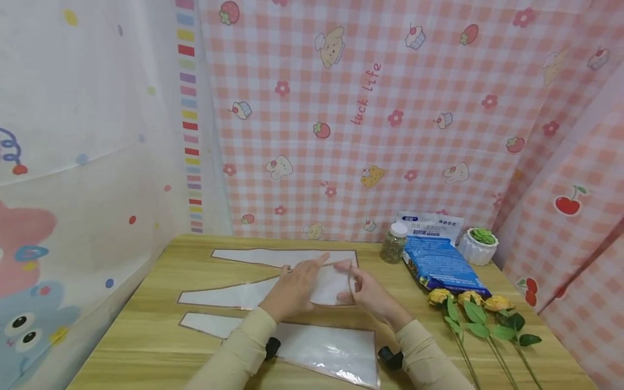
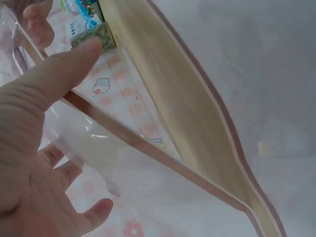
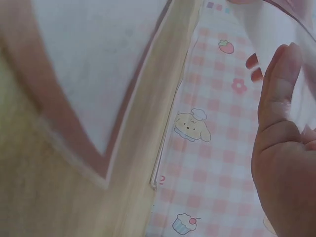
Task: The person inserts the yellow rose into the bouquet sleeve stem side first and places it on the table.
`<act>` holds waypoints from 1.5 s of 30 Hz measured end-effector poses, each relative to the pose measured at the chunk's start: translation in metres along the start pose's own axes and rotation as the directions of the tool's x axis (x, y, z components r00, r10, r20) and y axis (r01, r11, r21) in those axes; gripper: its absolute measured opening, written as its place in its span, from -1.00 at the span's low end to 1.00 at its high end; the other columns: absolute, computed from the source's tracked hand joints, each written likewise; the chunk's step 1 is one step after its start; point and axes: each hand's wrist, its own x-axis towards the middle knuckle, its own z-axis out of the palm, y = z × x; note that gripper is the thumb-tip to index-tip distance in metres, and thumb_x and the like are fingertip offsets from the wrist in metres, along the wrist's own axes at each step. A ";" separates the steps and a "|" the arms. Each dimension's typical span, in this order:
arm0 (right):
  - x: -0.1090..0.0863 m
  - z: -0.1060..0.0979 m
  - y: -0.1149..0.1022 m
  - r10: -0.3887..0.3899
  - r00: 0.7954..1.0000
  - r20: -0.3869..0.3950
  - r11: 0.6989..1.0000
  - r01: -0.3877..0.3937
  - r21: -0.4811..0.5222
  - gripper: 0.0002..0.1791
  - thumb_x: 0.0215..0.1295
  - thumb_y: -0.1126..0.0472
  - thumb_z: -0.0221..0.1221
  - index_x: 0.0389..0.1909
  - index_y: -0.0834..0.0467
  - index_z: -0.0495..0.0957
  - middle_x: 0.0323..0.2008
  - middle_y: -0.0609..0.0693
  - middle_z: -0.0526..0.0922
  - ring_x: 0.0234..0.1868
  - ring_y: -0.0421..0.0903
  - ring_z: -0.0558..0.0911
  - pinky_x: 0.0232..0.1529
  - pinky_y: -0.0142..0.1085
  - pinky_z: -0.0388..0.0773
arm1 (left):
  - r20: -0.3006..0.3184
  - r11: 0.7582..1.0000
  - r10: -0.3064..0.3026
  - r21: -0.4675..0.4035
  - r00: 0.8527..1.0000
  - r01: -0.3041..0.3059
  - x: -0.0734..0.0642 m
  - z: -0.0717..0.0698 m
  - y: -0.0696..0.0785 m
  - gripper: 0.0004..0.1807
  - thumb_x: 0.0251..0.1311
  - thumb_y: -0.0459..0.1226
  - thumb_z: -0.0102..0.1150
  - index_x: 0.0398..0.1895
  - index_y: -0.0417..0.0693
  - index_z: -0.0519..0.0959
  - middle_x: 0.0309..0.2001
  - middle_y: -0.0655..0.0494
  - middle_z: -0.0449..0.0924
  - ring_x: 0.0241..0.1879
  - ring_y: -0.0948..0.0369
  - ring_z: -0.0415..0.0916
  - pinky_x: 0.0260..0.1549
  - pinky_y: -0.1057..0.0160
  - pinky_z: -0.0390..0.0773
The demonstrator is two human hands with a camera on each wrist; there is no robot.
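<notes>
Three tapered flower sleeves of clear film with brown edging lie on the wooden table: a far one (image 1: 244,254), a middle one (image 1: 219,294) and a near one (image 1: 326,346). My left hand (image 1: 294,287) is over the wide part of the middle sleeve, its index finger straight. In the left wrist view its thumb (image 2: 74,66) extends by the lifted brown edge (image 2: 133,138), with other fingers apart behind the film. My right hand (image 1: 365,292) holds that sleeve's wide end, its fingertips showing faintly through the film. The right wrist view shows its fingers (image 3: 281,89) against the film.
Three yellow roses (image 1: 470,298) with leafy stems lie at the right. Behind them are a blue and white bag (image 1: 441,262), a jar with a white lid (image 1: 394,246) and a potted succulent (image 1: 480,246). A pink checked curtain (image 1: 302,151) hangs behind the table.
</notes>
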 end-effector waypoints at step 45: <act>-0.127 -0.145 -0.016 0.145 0.918 -0.370 0.775 -0.337 -0.534 -0.40 0.57 0.06 0.07 0.39 0.41 0.30 0.05 0.36 0.56 -0.05 0.19 0.63 -0.18 -0.01 0.60 | 0.093 0.995 -0.003 -0.096 0.996 0.012 0.003 0.007 -0.016 0.05 0.04 -0.06 0.56 0.55 0.05 0.12 0.12 0.06 0.34 0.12 0.11 0.31 0.00 -0.01 0.25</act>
